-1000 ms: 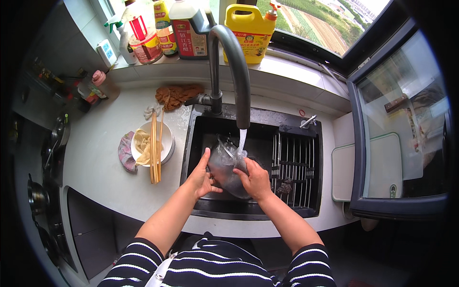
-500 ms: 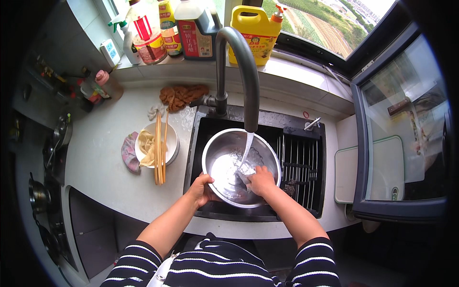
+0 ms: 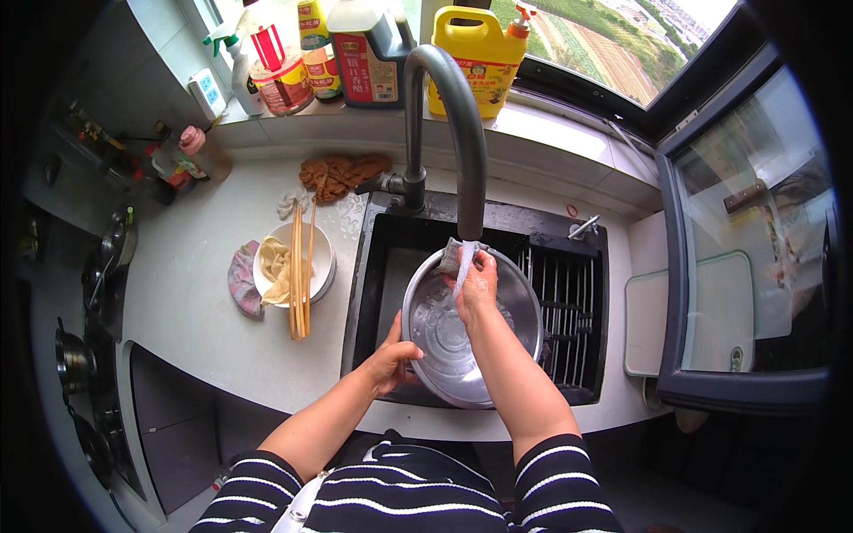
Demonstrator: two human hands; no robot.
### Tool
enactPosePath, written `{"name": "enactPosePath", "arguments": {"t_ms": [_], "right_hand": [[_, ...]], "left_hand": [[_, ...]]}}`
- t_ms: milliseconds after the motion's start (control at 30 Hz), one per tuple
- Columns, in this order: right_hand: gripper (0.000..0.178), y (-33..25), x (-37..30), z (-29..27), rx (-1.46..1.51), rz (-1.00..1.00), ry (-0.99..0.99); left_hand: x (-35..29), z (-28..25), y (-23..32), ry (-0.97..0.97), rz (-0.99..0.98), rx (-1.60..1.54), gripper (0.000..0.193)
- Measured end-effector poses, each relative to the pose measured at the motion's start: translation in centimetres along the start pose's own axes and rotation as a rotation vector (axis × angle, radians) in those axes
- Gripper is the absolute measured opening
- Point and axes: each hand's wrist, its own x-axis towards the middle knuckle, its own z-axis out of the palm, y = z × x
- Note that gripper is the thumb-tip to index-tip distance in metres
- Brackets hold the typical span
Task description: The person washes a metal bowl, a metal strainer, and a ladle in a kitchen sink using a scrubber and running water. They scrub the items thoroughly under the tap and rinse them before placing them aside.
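A round stainless steel basin (image 3: 520, 311) is tilted in the black sink (image 3: 378, 266), with some water inside. My left hand (image 3: 392, 357) grips its left rim, the thumb lying over the edge and the fingers hidden behind the wall. Under the spout of the curved grey faucet (image 3: 469, 178), my right hand (image 3: 478, 282) holds a wet greyish-white cloth (image 3: 450, 258) at the basin's far rim. Water runs from the spout onto the cloth and hand.
Left of the sink, a white bowl (image 3: 325, 266) holds a yellowish cloth, with chopsticks (image 3: 298, 275) across it. A brown rag (image 3: 342, 176) lies behind. A metal rack (image 3: 560, 320) spans the sink's right side. An open window sash (image 3: 746, 377) juts over the right counter; bottles line the sill.
The basin has shifted to the right and tipped. My right hand has lifted the cloth from inside the basin up to the running spout; my left hand has kept its hold on the rim.
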Motion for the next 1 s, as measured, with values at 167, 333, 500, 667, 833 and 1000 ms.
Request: {"name": "enactPosePath", "arguments": {"t_ms": [167,333,500,667,833,1000], "right_hand": [[0.049,-1.6,-6.0,2.5,-0.338,0.143,-0.368],[0.057,-3.0,-9.6,0.6,-0.55,0.289,-0.687],[0.057,-3.0,-9.8,-3.0,-0.874,0.067,-1.016],[0.051,-6.5,-7.4,-9.8,-1.388,0.311,-1.24],[0.027,-9.4,-4.2,-9.5,-2.62,-0.355,-1.137],[0.029,-5.6,1.1,-10.4,-2.58,-1.533,-0.9]], "left_hand": [[0.9,0.0,0.3,0.01,0.054,0.048,0.099],[1.0,-2.2,0.4,-0.288,0.172,-0.224,0.091],[2.4,-2.3,-1.7,0.003,0.147,-0.211,0.064],[1.7,-1.6,-1.1,0.123,0.157,-0.293,0.055],[0.4,-1.1,-1.2,0.158,0.111,-0.195,0.057],[-0.4,-0.9,-0.1,0.094,0.041,-0.136,0.069]]}}
